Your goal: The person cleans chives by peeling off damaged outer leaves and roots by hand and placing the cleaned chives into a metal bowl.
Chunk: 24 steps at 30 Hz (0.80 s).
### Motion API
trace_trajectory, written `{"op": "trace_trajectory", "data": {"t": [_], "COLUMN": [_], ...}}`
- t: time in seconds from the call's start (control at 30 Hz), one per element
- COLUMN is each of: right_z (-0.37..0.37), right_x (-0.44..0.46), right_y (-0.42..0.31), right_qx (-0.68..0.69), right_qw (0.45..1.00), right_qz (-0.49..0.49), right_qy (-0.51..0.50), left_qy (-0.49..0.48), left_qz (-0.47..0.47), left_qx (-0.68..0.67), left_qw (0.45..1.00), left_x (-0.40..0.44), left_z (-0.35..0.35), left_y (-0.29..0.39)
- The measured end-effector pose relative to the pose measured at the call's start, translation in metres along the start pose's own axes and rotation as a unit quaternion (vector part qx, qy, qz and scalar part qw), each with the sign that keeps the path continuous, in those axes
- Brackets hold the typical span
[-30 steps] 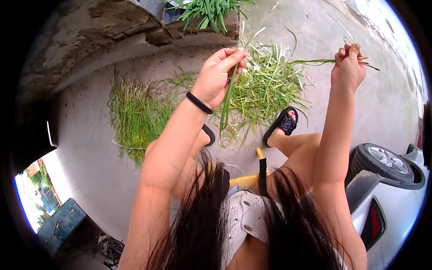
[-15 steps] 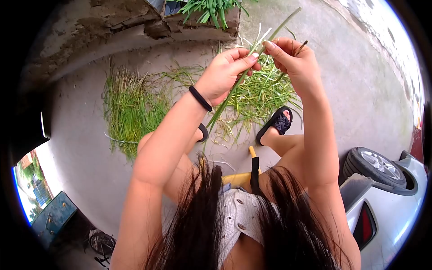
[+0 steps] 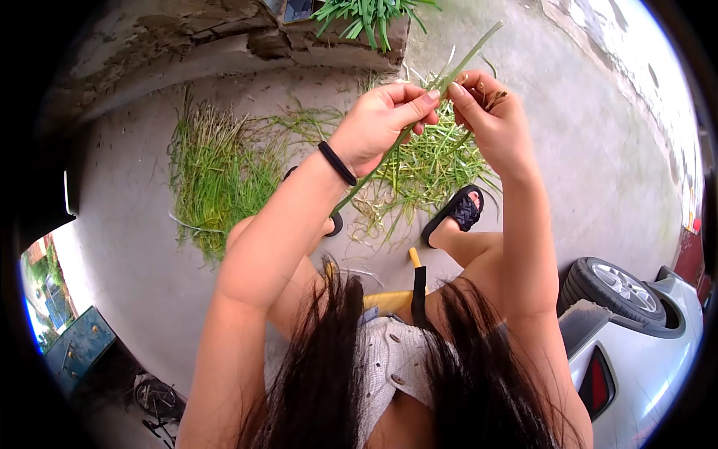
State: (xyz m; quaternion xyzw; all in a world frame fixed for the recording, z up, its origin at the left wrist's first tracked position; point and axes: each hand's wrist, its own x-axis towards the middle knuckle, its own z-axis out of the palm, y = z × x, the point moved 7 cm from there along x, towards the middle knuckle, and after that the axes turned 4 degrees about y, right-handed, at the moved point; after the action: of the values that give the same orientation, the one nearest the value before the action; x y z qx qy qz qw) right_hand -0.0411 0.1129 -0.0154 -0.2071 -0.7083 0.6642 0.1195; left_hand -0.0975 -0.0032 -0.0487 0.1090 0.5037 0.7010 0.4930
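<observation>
Pinched in my left hand (image 3: pixel 389 123) is a long green stalk (image 3: pixel 475 51); its pale end points up and right, and its leaves hang down toward my left foot. My right hand (image 3: pixel 490 112) is closed close beside it, fingertips near the stalk, with thin brown, dry bits (image 3: pixel 495 99) between the fingers. Beneath both hands, a loose heap of green and pale leaves (image 3: pixel 434 168) lies on the concrete. Further left, a flatter bundle of thin green stalks (image 3: pixel 217 168) rests on the ground.
Green leafy stalks (image 3: pixel 370 16) sit on a worn ledge (image 3: pixel 336 52) at the top. My sandalled foot (image 3: pixel 462 213) is right of the heap. A silver car (image 3: pixel 636 359) with a wheel (image 3: pixel 617 288) stands at lower right. A blue-green box (image 3: pixel 81 350) is at lower left.
My right hand has moved left from far right to beside my left hand. The stalk in my left hand now points up and right. Strands trailing from my right hand no longer stretch over the heap.
</observation>
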Motion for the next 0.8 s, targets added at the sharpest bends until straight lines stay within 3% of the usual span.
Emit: {"op": "trace_trajectory", "data": {"t": [0.33,0.8], "right_z": [0.002,-0.061], "right_x": [-0.002,0.003], "right_y": [0.000,-0.013], "right_qx": [0.012,0.033], "right_qw": [1.000,0.958], "right_qz": [-0.010,-0.119], "right_qy": [0.014,0.257], "left_qy": [-0.014,-0.035], "left_qz": [0.009,0.002], "left_qx": [0.001,0.068], "left_qw": [1.000,0.997], "left_x": [0.000,-0.007], "left_z": [0.003,0.007], "left_y": [0.002,0.005]}}
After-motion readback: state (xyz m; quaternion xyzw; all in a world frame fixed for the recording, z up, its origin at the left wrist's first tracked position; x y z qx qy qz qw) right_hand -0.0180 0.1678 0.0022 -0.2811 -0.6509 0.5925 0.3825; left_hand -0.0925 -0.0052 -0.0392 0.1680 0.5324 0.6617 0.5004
